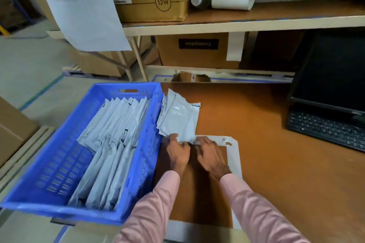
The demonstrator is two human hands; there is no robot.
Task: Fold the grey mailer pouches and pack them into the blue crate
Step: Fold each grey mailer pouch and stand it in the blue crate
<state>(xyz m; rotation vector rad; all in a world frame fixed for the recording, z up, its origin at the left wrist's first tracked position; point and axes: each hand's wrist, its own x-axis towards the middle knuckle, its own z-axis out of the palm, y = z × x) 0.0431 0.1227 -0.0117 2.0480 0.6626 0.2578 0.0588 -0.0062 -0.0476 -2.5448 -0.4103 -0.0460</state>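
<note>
Your left hand [177, 152] and right hand [209, 154] sit side by side on the brown desk [266, 154], fingertips pinching the near edge of the top grey mailer pouch [181, 120]. That pouch lies on a small loose stack just right of the blue crate [59, 163], touching its wall. Inside the crate, folded pouches [110, 144] stand packed in rows along the right side. A dark keyboard [325, 126] and monitor [335, 77] sit well apart at your right.
</note>
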